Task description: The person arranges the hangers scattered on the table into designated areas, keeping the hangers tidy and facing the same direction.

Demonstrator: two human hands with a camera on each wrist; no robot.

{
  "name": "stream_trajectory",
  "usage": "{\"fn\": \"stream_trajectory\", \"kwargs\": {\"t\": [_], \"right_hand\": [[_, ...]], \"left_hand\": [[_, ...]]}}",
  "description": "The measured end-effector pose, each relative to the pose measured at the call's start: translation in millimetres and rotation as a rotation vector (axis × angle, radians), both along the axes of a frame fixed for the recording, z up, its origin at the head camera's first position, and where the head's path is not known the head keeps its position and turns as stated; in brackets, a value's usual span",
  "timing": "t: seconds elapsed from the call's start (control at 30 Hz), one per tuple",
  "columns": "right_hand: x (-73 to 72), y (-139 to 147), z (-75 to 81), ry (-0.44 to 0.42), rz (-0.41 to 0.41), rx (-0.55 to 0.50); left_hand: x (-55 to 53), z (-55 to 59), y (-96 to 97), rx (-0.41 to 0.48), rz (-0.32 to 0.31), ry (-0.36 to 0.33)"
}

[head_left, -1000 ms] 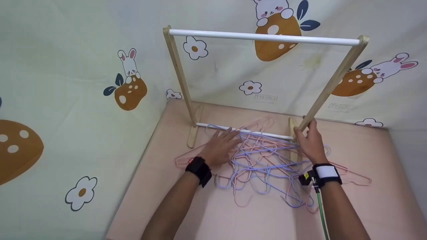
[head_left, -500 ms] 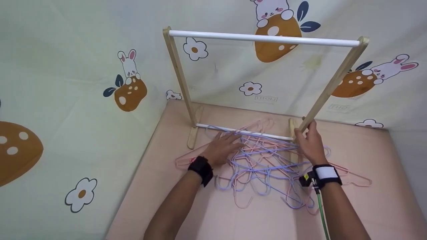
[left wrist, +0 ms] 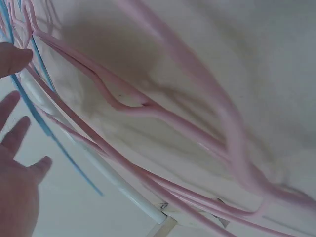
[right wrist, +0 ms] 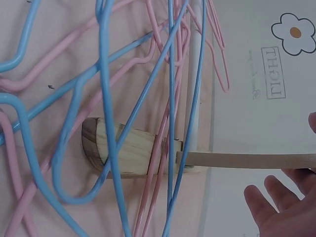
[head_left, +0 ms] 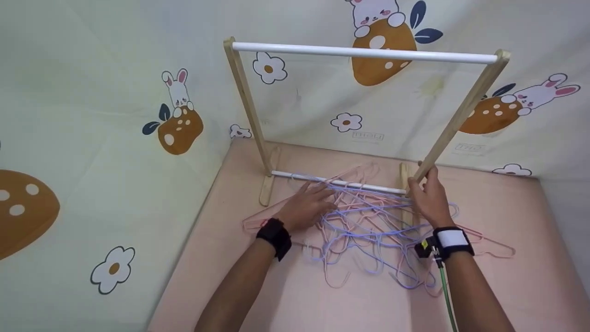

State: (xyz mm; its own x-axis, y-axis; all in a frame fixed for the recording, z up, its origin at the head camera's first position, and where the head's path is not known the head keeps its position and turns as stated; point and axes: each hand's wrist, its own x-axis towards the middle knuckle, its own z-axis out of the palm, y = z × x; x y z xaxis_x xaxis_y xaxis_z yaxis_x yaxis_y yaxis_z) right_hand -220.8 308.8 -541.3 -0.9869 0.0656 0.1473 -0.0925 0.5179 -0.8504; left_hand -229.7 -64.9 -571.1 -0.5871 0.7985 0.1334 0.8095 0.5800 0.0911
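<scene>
A small garment rack has wooden uprights (head_left: 251, 110) and white rails (head_left: 364, 51). Its lower rail lies near a tangled pile of pink and blue clothes hangers (head_left: 364, 216). My left hand (head_left: 306, 207) rests over the pile's left part, fingers fairly straight. In the left wrist view a blue hanger (left wrist: 37, 114) passes between thumb and fingers, and pink hangers (left wrist: 192, 66) cross the foreground. My right hand (head_left: 431, 198) grips the rack's right upright near its base, thumb on the near side. The right wrist view shows the upright (right wrist: 237, 160) beside the fingers (right wrist: 261, 197).
The rack stands on a pink surface (head_left: 207, 258), in front of a patterned cloth wall (head_left: 313, 101). Another patterned wall (head_left: 92, 138) rises at the left. Hanger hooks stick out toward me. A green cable (head_left: 446, 290) runs along the right forearm.
Some blue hangers under my left hand have shifted slightly right, and their near hooks look blurred. The left hand has moved only a little; the right hand keeps its grip on the upright.
</scene>
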Motion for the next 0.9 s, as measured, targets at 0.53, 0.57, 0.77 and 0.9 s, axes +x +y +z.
{"fn": "stream_trajectory", "kwargs": {"t": [0.53, 0.57, 0.77, 0.9], "right_hand": [[0.7, -1, 1.7, -0.023, -0.003, -0.006], [0.6, -1, 1.6, -0.025, -0.003, -0.006], [-0.7, -1, 1.3, -0.016, 0.003, 0.002], [-2.0, 1, 1.6, -0.003, 0.0, 0.001]], "left_hand": [[8.1, 0.0, 19.0, -0.002, -0.052, 0.122], [8.1, -0.2, 21.6, -0.01, -0.045, 0.125], [6.2, -3.7, 31.1, -0.038, -0.034, 0.156], [4.6, -5.8, 35.3, -0.015, -0.043, 0.144]]}}
